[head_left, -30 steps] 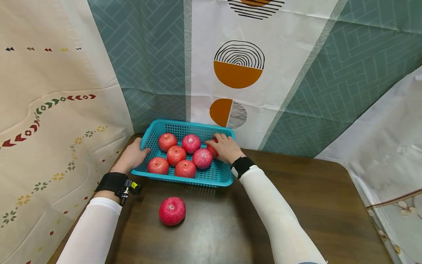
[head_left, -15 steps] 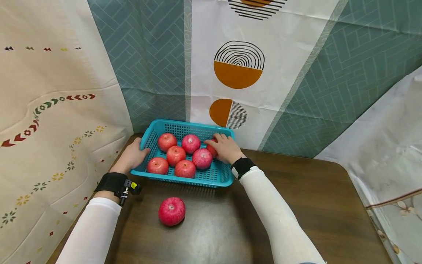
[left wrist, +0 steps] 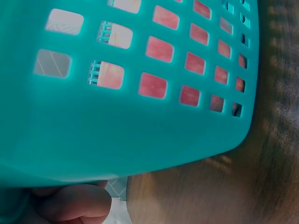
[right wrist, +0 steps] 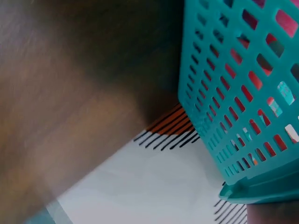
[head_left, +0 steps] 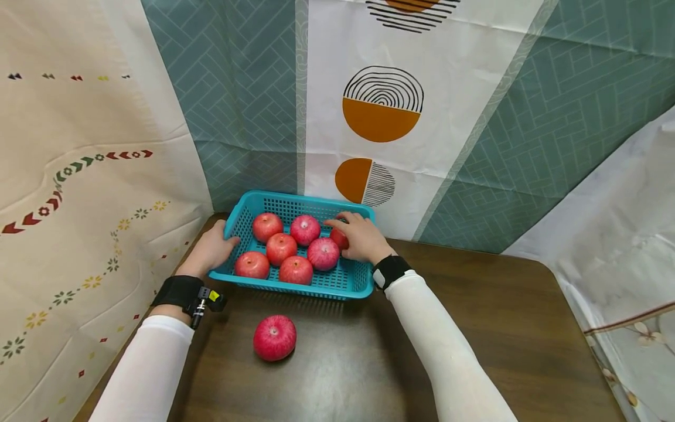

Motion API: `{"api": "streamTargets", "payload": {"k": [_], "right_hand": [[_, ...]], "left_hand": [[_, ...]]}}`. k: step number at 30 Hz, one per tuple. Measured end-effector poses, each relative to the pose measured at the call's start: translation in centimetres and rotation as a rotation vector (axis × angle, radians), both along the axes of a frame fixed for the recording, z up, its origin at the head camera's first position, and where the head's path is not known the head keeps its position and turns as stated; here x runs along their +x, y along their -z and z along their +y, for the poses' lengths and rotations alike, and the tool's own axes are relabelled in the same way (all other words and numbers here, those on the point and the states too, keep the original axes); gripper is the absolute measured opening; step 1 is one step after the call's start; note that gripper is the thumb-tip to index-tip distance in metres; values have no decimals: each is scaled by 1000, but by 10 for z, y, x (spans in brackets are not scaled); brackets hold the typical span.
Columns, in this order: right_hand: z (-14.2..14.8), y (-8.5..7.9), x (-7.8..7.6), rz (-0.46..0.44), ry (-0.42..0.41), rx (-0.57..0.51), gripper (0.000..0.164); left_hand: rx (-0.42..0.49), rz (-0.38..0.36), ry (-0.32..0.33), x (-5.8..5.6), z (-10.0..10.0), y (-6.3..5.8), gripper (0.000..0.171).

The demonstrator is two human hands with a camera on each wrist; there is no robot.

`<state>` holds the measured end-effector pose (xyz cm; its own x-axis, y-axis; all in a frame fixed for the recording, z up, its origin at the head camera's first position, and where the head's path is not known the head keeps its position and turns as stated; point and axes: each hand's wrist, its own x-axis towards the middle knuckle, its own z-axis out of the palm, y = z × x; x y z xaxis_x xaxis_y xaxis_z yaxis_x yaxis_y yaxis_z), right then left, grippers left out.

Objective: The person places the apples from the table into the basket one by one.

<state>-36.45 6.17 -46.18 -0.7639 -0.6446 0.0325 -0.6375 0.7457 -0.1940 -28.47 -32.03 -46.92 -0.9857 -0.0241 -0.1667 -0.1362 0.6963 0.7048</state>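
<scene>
A turquoise plastic basket point(head_left: 292, 200) with perforated walls stands at the table's back left, with several red apples point(head_left: 282, 248) spread inside. My left hand point(head_left: 212, 249) grips its left end, thumb over the rim; in the left wrist view curled fingers point(left wrist: 77, 203) show beneath the basket's edge. Inside the right end, my right hand point(head_left: 365, 239) is spread beside and over one apple point(head_left: 339, 238), index finger reaching past it and thumb at its near side. Part of that apple is hidden by the hand. The right wrist view shows mostly the basket's outer wall point(right wrist: 219, 98).
A single dark red apple point(head_left: 275, 337) lies on the brown wooden table point(head_left: 337, 375) in front of the basket. Patterned cloth point(head_left: 253, 117) hangs close behind the basket, and cream cloth point(head_left: 100, 246) hangs along the left side.
My right hand has shifted slightly right with its fingers spread wider, showing more of the apple beside it. The left hand and the basket have stayed in place.
</scene>
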Motion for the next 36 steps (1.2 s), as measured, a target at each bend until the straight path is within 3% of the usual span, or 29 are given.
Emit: {"api": "streamTargets", "payload": {"k": [13,20,27,36], "right_hand": [[8,0,1,-30,19,-266,51],[21,-1,9,-41,29,-327,37],[38,-4,21,-64,-14,-375,34],[59,-9,49,-62,-45,-497,33]], "left_hand": [[-19,32,-2,3,0,-6,53],[-29,30,6,2,0,-6,53],[-43,23,11,1,2,-5,55],[-43,13,15,2,3,-7,56]]}}
